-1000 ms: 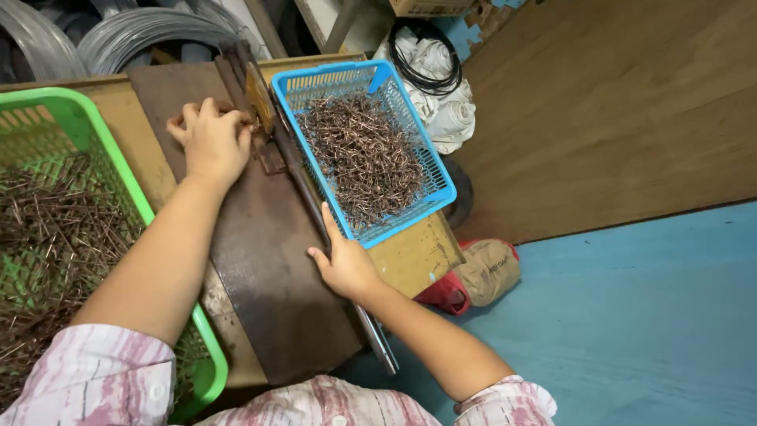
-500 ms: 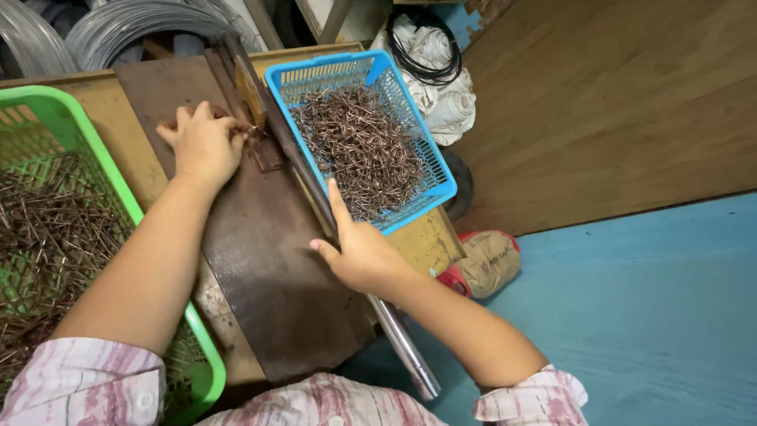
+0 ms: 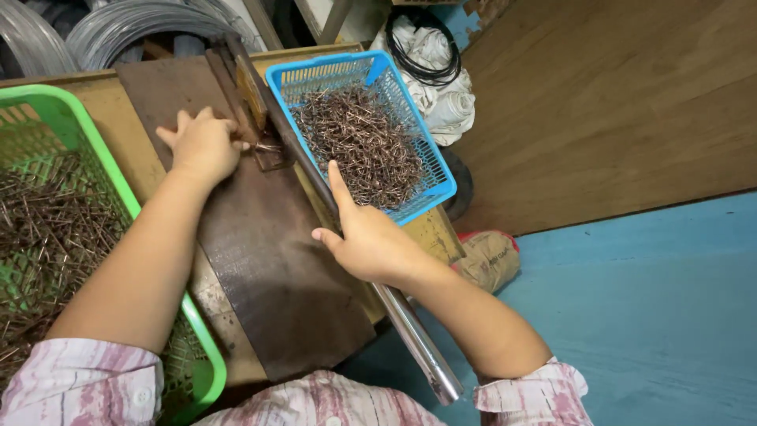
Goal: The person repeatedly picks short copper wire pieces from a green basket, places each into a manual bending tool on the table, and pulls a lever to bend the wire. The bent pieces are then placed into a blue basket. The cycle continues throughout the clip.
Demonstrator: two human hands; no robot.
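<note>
Worn wooden bench [image 3: 95, 99], dark steel plate [image 3: 260, 260] on top. Our left hand [image 3: 203, 146] is closed over short wire pieces at the hinged cutter block [image 3: 264, 150]. Our right hand [image 3: 371, 241] wraps the long shiny metal lever bar [image 3: 414, 339], forefinger extended. Beyond it, blue plastic basket [image 3: 438, 185] of bent wire pieces [image 3: 359, 146]; green plastic basket [image 3: 126, 197] outside our left forearm. We judge: seat wire squarely, fingers clear, press evenly.

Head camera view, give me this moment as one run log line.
left hand: pressing at dark metal plate | right hand: on steel lever handle | blue basket: bent wire pieces | green basket: straight wire pieces
</note>
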